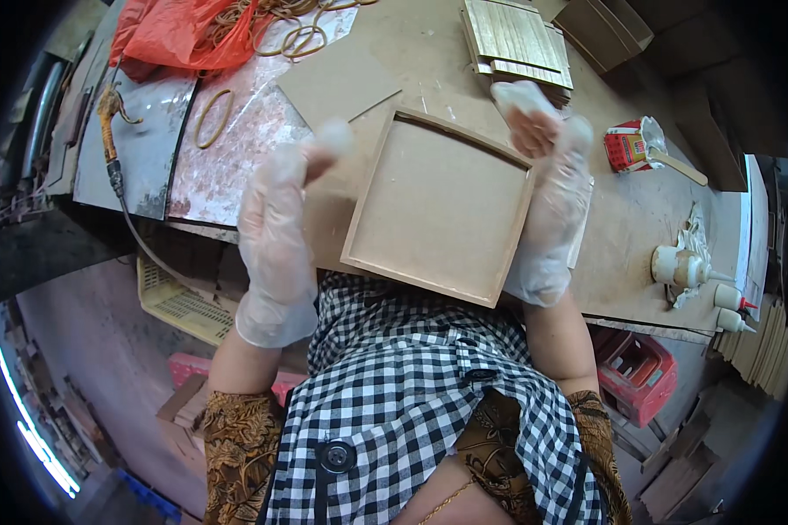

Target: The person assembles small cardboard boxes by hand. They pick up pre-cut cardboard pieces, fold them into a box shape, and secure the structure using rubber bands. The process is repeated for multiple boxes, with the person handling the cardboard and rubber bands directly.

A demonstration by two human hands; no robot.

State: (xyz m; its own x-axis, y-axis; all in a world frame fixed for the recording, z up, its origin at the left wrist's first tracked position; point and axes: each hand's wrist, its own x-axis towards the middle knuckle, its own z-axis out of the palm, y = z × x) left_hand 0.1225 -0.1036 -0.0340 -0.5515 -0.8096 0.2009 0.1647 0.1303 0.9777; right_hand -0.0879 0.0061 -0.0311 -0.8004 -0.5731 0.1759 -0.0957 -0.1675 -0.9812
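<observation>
A shallow square wooden tray (438,197) with a thin raised rim lies tilted at the table's front edge, against my checked clothing. To its left, my left hand (280,206), in a loose translucent plastic glove, is raised apart from the rim. Its fingertips are blurred, and nothing shows in them. My right hand (547,171), gloved the same way, is beside the tray's right rim with fingers and thumb apart. I see nothing held there; whether the wrist touches the rim I cannot tell. A pale flat board (340,85) lies beyond the tray's left corner.
Stacked wooden panels (518,39) stand at the back. Rubber bands (214,119) and a red plastic bag (184,39) are at far left, near a corded tool (111,131). On the right are a red tub (629,144) with a stick and white squeeze bottles (681,267).
</observation>
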